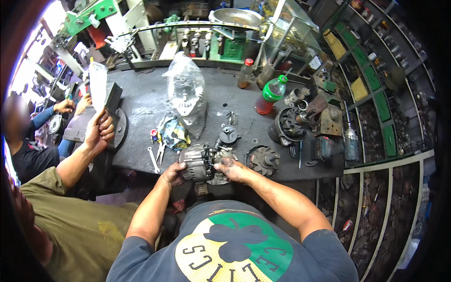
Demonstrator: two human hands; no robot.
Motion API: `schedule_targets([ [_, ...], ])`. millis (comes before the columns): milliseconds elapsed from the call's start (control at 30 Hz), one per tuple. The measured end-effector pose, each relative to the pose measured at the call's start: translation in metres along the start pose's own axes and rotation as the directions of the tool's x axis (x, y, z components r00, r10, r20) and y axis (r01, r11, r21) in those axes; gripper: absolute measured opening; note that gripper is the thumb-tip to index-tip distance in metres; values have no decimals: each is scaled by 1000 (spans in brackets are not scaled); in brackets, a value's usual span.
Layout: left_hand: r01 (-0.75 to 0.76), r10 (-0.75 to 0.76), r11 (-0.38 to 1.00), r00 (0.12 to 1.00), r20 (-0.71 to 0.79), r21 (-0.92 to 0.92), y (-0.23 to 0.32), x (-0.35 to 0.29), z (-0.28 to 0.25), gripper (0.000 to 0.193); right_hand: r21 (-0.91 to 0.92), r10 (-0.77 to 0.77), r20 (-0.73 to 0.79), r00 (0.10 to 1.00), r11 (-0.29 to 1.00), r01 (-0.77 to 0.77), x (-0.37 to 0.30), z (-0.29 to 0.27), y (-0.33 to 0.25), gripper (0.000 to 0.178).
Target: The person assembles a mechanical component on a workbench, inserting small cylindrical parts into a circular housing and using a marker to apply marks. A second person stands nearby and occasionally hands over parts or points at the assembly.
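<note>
Over the near edge of the black workbench (141, 94), I hold an alternator (194, 163) with both hands. My left hand (173, 174) grips its ribbed metal body from the left, fingers curled under it. On the right end, where a lighter metal part sits, my right hand (231, 170) is closed with the thumb on top. Just beyond lies a round dark metal part with a bracket (229, 135). A finned rotor (263, 160) rests on the bench right of my right hand. Left of the alternator are a combination wrench (153, 160), pliers (161, 149) and a camouflage-patterned cloth (174, 130).
A clear plastic bag (185, 89) holding a metal part lies mid-bench. Bottles (270, 96), an alternator housing (286, 126) and a power tool (323, 149) stand right. At left, a person in olive raises a whitish bag (97, 87); another person works beyond. Parts shelves (376, 94) line the right.
</note>
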State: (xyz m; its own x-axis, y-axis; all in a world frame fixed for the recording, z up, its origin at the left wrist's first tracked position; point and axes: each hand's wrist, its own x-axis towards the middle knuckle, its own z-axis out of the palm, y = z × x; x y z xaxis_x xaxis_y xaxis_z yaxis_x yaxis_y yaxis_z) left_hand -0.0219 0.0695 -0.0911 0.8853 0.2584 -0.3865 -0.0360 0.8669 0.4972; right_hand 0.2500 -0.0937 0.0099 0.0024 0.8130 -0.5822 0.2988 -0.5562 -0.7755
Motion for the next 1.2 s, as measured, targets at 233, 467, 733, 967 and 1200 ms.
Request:
schedule_targets([
  [233, 14, -14, 999, 1000, 10, 34, 6, 2, 4, 92, -470, -513, -135, 848, 786, 401, 8, -6, 21, 45],
  [467, 13, -15, 998, 999, 31, 60, 11, 4, 20, 97, 614, 151, 152, 977, 760, -213, 10, 6, 14, 33],
  [733, -5, 5, 998, 1000, 0, 60, 8, 5, 9, 95, 793, 279, 335, 900, 432, -429, 18, 3, -4, 24],
  [967, 1, 6, 995, 998, -63, 102, 2, -3, 15, 98, 826, 199, 420, 885, 321, -464, 19, 3, 4, 22],
  [1200, -74, 78, 996, 995, -69, 55, -3, 1, 23, 98, 784, 165, 342, 925, 492, -378, 16, -1, 9, 23],
])
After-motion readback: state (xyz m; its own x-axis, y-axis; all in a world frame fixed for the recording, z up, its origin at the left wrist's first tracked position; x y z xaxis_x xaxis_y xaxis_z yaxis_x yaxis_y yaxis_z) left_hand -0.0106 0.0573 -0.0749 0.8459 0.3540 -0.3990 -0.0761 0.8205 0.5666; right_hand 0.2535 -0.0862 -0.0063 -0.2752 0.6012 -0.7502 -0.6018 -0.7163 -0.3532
